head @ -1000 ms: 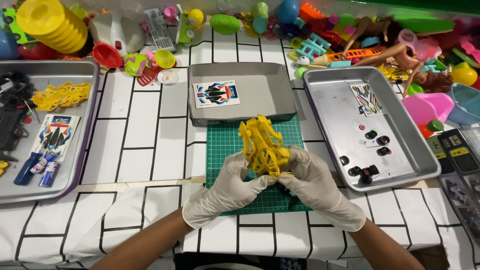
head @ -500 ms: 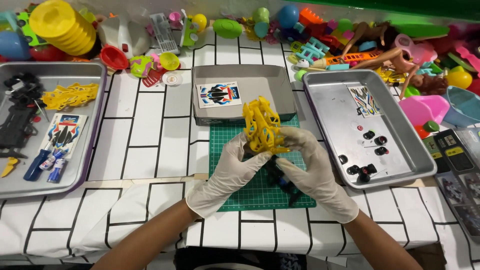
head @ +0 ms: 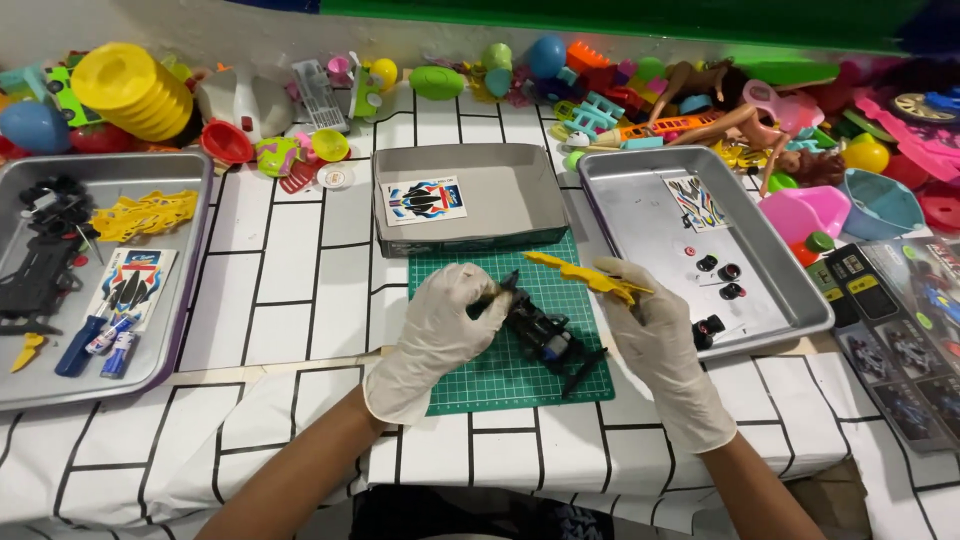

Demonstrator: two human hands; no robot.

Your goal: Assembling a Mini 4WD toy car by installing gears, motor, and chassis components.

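On the green cutting mat [head: 480, 375], a black toy car chassis [head: 545, 340] is steadied at its rear end by the left hand [head: 440, 335], whose gloved fingers are curled around it. At the mat's right edge, a yellow car body shell [head: 585, 272] is pinched in the closed fingers of the right hand [head: 655, 335] and held just above the chassis. Beyond the mat, a grey cardboard box [head: 520, 195] with a sticker sheet [head: 424, 200] inside is seen. Right of the mat lies a metal tray [head: 790, 290] with small black wheels [head: 728, 273].
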